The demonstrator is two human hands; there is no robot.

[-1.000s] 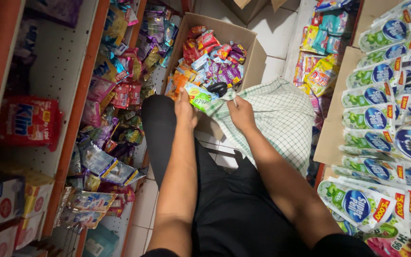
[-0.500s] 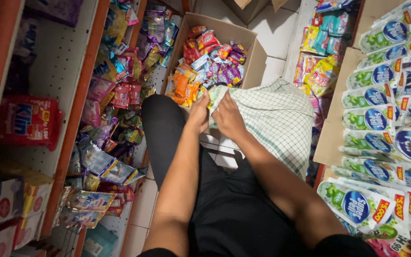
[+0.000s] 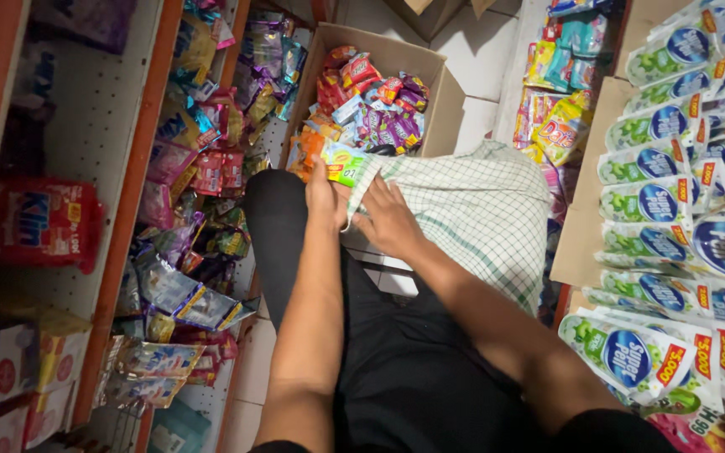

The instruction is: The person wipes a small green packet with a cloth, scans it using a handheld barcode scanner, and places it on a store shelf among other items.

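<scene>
**Hands at the green sachet and checked cloth, centre of frame**

The green sachet [image 3: 344, 163] lay just above centre of the frame, at the near edge of the cardboard box [image 3: 446, 101] and against the corner of the checked cloth [image 3: 472, 210]. The left hand [image 3: 324, 195] was closed on the sachet, fingers wrapped over its lower edge. The right hand [image 3: 389, 220] rested just beside the left, fingers pinched together on the hem of the checked cloth; the two hands were nearly touching. Both forearms ran up from the lower edge of the frame over black trousers [image 3: 404, 369].

The cardboard box occupied the upper centre and held mixed sachets [image 3: 371, 109] in red, orange and purple. The cloth spread right of centre, draped over the person's right knee.

Along the left side stood a white pegboard shelf [image 3: 86, 143] with an orange frame, carrying hanging packets [image 3: 203, 168] and a red pouch [image 3: 39, 222]. Along the right side, rows of green and blue refill pouches [image 3: 665, 201] lay overlapping on flattened cardboard [image 3: 585, 226]. White floor tiles [image 3: 480, 50] showed at the upper centre.
</scene>
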